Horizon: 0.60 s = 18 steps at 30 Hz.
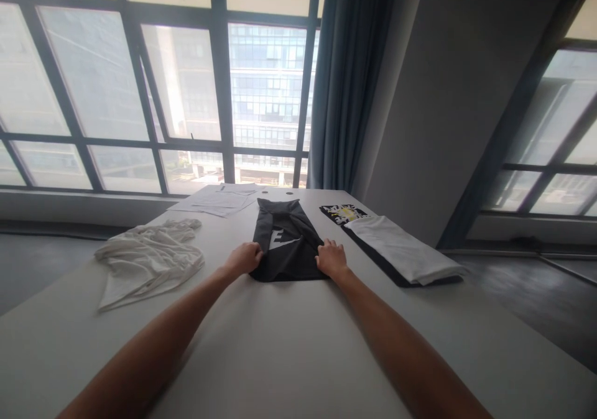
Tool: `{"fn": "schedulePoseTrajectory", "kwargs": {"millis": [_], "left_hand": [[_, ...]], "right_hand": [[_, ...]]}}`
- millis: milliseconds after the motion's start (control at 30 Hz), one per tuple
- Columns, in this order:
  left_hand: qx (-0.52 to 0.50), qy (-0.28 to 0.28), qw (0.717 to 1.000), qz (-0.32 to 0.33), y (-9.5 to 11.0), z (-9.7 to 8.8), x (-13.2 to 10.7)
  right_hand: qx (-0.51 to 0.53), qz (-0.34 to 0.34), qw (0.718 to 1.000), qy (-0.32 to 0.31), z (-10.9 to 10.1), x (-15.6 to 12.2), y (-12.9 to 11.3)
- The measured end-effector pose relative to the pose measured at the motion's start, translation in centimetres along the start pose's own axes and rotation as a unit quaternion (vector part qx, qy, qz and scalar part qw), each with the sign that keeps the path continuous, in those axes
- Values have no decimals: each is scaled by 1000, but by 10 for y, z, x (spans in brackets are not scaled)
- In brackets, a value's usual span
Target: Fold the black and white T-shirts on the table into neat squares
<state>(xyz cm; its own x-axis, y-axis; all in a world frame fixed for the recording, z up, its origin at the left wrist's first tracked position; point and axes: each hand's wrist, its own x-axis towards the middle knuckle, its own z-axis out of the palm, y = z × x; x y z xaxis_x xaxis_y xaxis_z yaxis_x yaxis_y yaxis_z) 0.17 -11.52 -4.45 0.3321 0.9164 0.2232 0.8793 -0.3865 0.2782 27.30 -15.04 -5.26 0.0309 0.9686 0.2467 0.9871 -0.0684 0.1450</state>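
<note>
A dark grey T-shirt (291, 260) with a white print lies on the table straight ahead, folded into a long narrow shape. Its left edge is pinched by my left hand (245, 258), fingers closed. On the opposite edge, my right hand (332, 258) is closed on the cloth too. Some creases run across the fabric between the hands. The fingertips are partly hidden in the cloth.
Left on the white table (284, 344) lies a crumpled white garment (152, 257). Paper sheets (217, 200) rest behind it. To the right are a folded white garment (403, 248) and a black patterned cloth (342, 212) partly under it. Windows and a curtain (342, 83) stand beyond.
</note>
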Motion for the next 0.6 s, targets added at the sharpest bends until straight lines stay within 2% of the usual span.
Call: {"fn": "schedulePoseTrajectory", "kwargs": {"millis": [167,300,467,600], "left_hand": [[-101,32,994,-29,15,-16,34],[-147,67,987,-3,32,-17,41],[-127,11,991,25,31,1,25],[-66,-64,995,50,20,5,6]], "right_hand": [[0,11,1000,25,4,5,1],[45,-9,996,74,2,8,4],[175,-164,969,51,1,5,-9],[220,-205,953,-32,4,2,-19]]}}
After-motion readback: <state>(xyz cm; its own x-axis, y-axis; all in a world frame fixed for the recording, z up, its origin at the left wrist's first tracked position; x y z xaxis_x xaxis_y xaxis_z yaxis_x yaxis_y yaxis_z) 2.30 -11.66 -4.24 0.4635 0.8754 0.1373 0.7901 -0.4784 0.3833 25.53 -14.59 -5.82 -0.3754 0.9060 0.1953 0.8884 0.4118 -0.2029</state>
